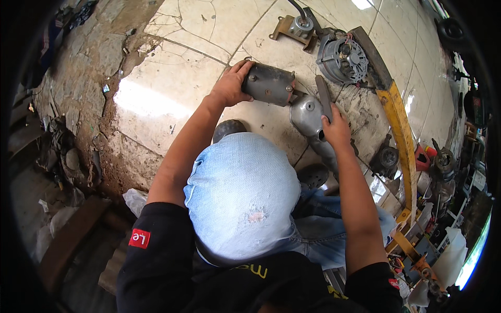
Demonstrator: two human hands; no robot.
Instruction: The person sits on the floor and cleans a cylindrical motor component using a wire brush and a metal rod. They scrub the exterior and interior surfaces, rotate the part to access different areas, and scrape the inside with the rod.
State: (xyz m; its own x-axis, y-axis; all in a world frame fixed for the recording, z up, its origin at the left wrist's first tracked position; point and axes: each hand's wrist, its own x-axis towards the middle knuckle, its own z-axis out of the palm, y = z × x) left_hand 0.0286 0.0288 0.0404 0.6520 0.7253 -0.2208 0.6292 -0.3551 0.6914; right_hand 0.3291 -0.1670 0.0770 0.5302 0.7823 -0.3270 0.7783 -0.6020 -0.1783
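Left grip (233, 85): fingers curled around the left end of a dark cylinder (271, 83), held sideways over the tiled floor (172, 68), well inside its broken left edge. Right grip (336, 127): wrapped around the lower end of a dark bar (323, 94); contact with the silver casing (308, 116) is unclear. Bare tile separates cylinder and edge; rightward, an alternator (343, 60) and a yellow beam (400, 125) narrow the room. Cylinder: scuffed, with screw heads and reddish right rim.
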